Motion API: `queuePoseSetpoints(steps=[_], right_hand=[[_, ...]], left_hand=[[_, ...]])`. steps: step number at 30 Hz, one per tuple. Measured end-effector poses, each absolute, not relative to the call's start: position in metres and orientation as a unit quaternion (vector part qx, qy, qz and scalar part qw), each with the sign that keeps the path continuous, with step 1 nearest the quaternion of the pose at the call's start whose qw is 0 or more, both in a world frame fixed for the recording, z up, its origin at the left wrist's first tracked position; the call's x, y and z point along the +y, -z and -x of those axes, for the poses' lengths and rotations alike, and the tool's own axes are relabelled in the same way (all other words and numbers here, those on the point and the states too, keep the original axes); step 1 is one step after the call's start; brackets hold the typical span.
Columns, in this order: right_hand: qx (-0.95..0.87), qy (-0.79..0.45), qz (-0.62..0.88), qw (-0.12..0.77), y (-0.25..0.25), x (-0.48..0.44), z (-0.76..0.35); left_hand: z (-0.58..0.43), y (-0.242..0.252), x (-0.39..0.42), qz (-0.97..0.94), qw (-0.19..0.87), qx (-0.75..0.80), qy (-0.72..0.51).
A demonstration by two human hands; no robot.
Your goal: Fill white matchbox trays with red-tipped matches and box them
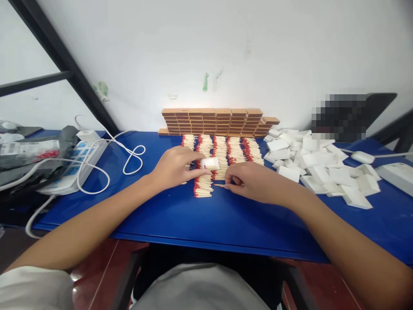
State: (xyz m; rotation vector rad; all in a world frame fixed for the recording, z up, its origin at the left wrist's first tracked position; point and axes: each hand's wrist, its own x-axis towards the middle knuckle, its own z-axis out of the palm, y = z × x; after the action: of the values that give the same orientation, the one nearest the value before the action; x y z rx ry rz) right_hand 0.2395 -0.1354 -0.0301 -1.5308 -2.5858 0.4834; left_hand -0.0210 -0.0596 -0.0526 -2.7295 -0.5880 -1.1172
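Note:
My left hand (178, 167) pinches a small white tray (211, 163) between thumb and fingers, above the rows of matches. A little red shows at the tray's lower left edge. To its right, my right hand (253, 181) has thumb and fingertips pressed together at a red-tipped matchstick (220, 185) lying just above the blue surface. Several columns of red-headed matches (204, 186) run away from me between and behind both hands. Part of the columns is hidden by my fingers and the tray.
Brown matchboxes (213, 122) are stacked against the wall. White trays (322, 161) are heaped at the right on the blue table (193, 224). A power strip (75, 161) with loose white cables sits at the left. A black screen (376, 114) stands at the back right.

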Motion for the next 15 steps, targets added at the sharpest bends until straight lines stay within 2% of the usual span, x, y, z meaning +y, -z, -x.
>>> queuePoseSetpoints(steps=[5, 15], right_hand=[[-0.843, -0.173, 0.509, 0.023, 0.028, -0.1364, -0.2394], [-0.846, -0.17, 0.503, 0.038, 0.0289, -0.1365, -0.2415]], left_hand=[[0.0222, 0.0534, -0.0592, 0.908, 0.059, -0.198, 0.365], [0.0234, 0.0529, -0.059, 0.912, 0.044, -0.207, 0.352]])
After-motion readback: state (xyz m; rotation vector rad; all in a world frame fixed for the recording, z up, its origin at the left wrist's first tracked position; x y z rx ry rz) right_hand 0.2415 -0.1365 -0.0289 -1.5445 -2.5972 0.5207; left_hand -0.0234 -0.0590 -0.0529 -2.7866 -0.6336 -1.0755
